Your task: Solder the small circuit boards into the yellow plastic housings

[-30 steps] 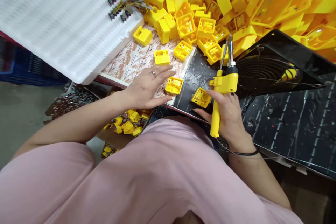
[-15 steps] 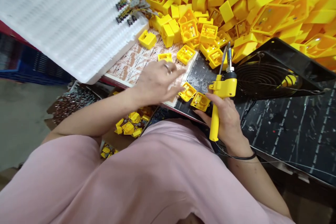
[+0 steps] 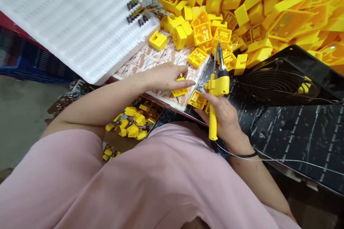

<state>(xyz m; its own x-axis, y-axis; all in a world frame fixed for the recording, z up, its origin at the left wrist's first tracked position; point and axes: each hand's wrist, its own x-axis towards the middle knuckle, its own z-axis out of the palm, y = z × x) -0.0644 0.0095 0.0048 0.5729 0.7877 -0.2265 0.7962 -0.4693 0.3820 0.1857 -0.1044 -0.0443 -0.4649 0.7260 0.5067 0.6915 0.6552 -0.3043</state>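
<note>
My left hand point(image 3: 168, 76) is closed, with its fingers and thumb on a small yellow plastic housing point(image 3: 180, 91) over the patterned sheet. The hand covers part of that housing. In my right hand point(image 3: 225, 114) is a yellow soldering gun point(image 3: 219, 85), its metal tip pointing away from me. The right thumb and a finger are also at an open yellow housing point(image 3: 197, 99) by the table's near edge. Another housing beside it is mostly hidden behind the gun and hand. One more open housing point(image 3: 197, 57) lies farther back.
A big heap of yellow housings point(image 3: 249, 14) fills the back. White foam tray point(image 3: 80, 18) stands left, with small wired parts point(image 3: 146, 5) at its corner. A black fan point(image 3: 279, 78) lies right, on the black table surface point(image 3: 295, 128). Boxes of parts point(image 3: 133, 121) sit below the edge.
My left hand has drawn a housing nearer, toward the right hand. The soldering gun and right hand have shifted slightly left, now covering more of the second housing at the edge.
</note>
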